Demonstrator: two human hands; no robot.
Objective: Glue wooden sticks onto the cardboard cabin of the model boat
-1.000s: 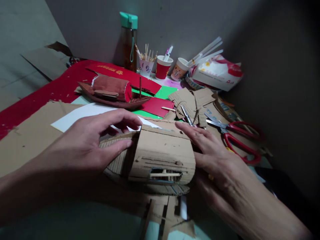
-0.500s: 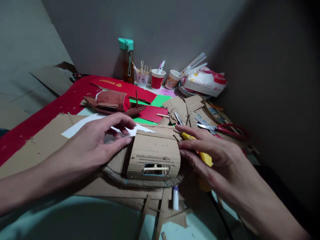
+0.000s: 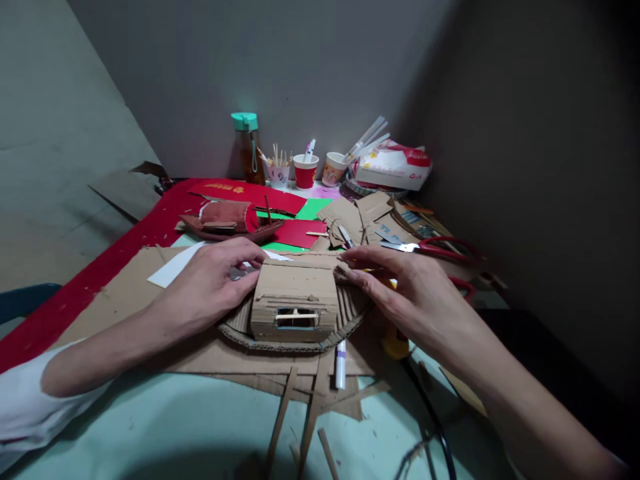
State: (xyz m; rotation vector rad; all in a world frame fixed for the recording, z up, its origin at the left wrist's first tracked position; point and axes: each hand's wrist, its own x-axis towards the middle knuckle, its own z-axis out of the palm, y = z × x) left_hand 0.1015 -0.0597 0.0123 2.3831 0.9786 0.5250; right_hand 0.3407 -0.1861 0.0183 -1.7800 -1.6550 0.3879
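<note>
Head cam: a brown corrugated-cardboard model boat w/ a boxy arched cabin [image 3: 300, 283] is set at table centre, on a flat brown cardboard sheet [image 3: 210, 363], above the pale green tabletop [image 3: 165, 420]. The cabin's near side is cut w/ a small window, crossed by thin pale sticks.

The L hand [image 3: 220, 273] is held half-curled at the cabin's left end; can't tell if the boat's actually gripped. The R hand [image 3: 407, 280] is placed at the right end, thumb & forefinger bent w/ a small gap betw. the tips; can't tell if anything's pinched.

Below the R hand, a yellow tool w/ black cord [image 3: 397, 348] is partly hidden. A white marker w/ purple band [image 3: 341, 370] is left just beside the hull, nr side. Farther back, red-handled scissors [image 3: 450, 244] & a reddish-brown model boat [image 3: 225, 217] are seen.
</note>
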